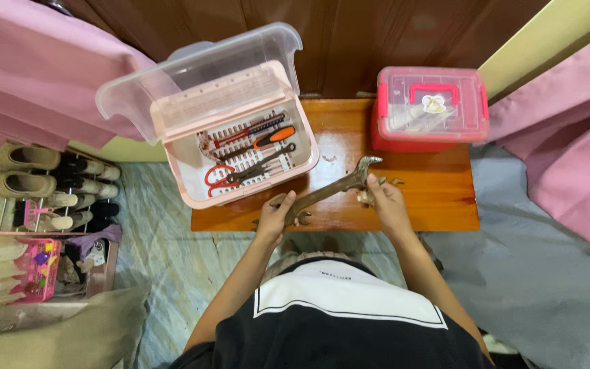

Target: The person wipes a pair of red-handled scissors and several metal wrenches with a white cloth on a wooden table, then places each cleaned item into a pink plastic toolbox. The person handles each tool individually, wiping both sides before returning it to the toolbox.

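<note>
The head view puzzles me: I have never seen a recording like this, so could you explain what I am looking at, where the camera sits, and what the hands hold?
There is no machine here. A person wears one camera on the head, and it looks straight down at their own two bare hands. The left hand grips the lower end of a long, worn, brownish metal adjustable wrench, and the right hand holds it near the jaw end, so both hands carry the tool just above a low, glossy wooden table. On the table, to the left, stands an open pale pink plastic toolbox with a clear lid tipped back; inside lie red-handled scissors, an orange-handled screwdriver and other tools. To the right stands a shut red plastic box with a clear top. Shoes on a rack sit at the far left.
</note>
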